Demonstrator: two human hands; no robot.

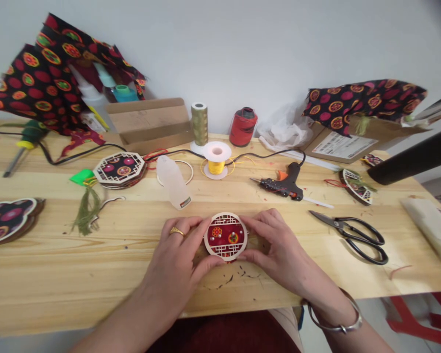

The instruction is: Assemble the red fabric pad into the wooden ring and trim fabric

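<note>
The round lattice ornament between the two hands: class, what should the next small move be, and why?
Probably press the lattice frame evenly onto the red fabric. The left hand and right hand already hold the rim from both sides, and a hot glue gun lies close by, which suggests a glued joint, though no glue shows.

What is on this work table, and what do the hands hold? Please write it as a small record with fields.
Surface: wooden table
Things: left hand and right hand hold the edges of a round lattice-framed wooden piece with red fabric inside
Nearest: plastic bottle, lying down
Rest: yellow thread spool, red thread spool, hot glue gun, black-handled scissors, green tassel, patterned fabric
</note>
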